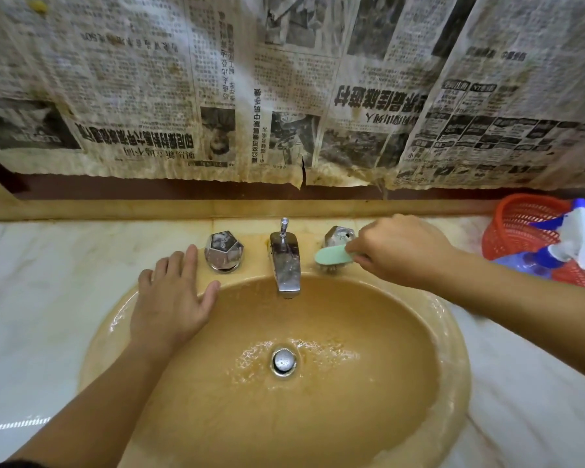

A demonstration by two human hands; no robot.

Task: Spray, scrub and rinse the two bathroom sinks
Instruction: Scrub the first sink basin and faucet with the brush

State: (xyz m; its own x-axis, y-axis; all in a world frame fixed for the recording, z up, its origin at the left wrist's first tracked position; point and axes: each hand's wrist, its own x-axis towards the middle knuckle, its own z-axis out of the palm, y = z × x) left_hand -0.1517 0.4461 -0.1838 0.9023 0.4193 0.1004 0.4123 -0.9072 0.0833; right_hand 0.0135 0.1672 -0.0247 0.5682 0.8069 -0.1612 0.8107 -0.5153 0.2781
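Right hand (399,251) gripping green scrub brush (331,256), long axis pointing left toward faucet (285,261), bristles on sink (453,349) ledge before right knob (338,235); left hand (173,298) flat, open on far rim.

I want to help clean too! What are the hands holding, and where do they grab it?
The right hand grips a green scrub brush by its handle end. The left hand holds nothing, lying flat on the sink rim.

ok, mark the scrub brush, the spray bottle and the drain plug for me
scrub brush (331,256), head view, on its green back.
spray bottle (576,239), head view, on the white spray head.
drain plug (283,360), head view, on the centre of the metal stopper.
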